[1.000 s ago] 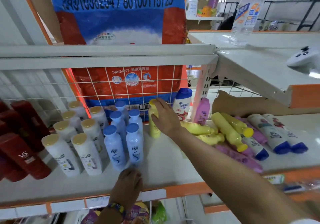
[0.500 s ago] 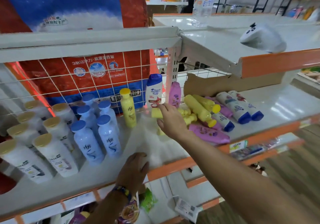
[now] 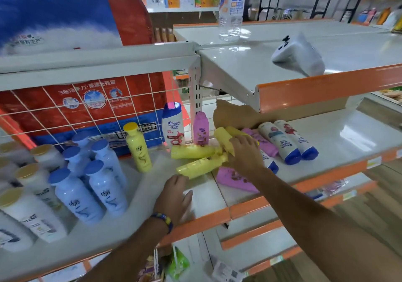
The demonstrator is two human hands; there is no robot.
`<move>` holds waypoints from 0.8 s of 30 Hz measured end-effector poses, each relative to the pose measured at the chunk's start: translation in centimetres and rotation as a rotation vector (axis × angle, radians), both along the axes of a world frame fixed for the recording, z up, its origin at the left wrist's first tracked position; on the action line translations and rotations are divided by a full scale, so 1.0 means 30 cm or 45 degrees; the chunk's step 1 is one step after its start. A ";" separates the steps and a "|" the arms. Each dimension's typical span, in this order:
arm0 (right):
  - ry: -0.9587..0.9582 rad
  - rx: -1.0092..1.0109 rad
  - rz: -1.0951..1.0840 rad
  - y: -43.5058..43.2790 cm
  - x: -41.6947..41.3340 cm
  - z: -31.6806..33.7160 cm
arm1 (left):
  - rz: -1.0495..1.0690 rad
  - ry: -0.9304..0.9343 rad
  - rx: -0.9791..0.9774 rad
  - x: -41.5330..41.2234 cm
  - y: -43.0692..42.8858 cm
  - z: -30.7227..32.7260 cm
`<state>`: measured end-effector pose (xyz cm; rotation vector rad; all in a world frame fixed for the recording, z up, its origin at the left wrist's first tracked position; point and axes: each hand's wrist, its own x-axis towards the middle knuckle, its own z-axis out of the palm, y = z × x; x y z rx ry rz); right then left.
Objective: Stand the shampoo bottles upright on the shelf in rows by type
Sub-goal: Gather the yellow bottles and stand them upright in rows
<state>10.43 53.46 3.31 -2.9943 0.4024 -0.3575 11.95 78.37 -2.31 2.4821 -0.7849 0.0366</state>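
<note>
Right hand: centre-right of the frame. Fingers are curled down over the grasped yellow bottle and clamped on its body. The thumb is hidden.
Grasped yellow bottle: on its side in the heap right of centre, base pointing to the upper left.
Left hand: lower centre, palm down, fingers straight and slightly spread. It rests flat on the shelf near the orange front edge and holds nothing.
Bracelet: beaded, on the left wrist.
Standing yellow bottle: upright, left of centre, in front of the wire grid.
Lying yellow bottles: two on their sides, between the standing one and the right hand.
Blue bottles: upright in rows, lower left.
Gold-capped white bottles: upright, far left, blurred.
Head & Shoulders bottle: upright at the back, centre.
Standing pink bottle: upright, just beside it on the right.
Lying pink bottle: on its side below the right wrist.
Blue-capped white bottles: two on their sides, right of the hand.
Upper shelf, upper right: white controller; clear bottle behind it.
</note>
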 end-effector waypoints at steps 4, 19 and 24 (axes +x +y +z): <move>0.055 -0.002 -0.069 -0.100 0.012 0.002 | 0.055 -0.089 0.047 0.038 -0.067 0.027; 0.236 0.396 -0.088 -0.254 0.108 -0.012 | 0.159 -0.043 0.344 0.168 -0.284 0.021; 0.271 0.529 -0.092 -0.268 0.123 -0.014 | 0.230 -0.020 0.518 0.209 -0.322 -0.004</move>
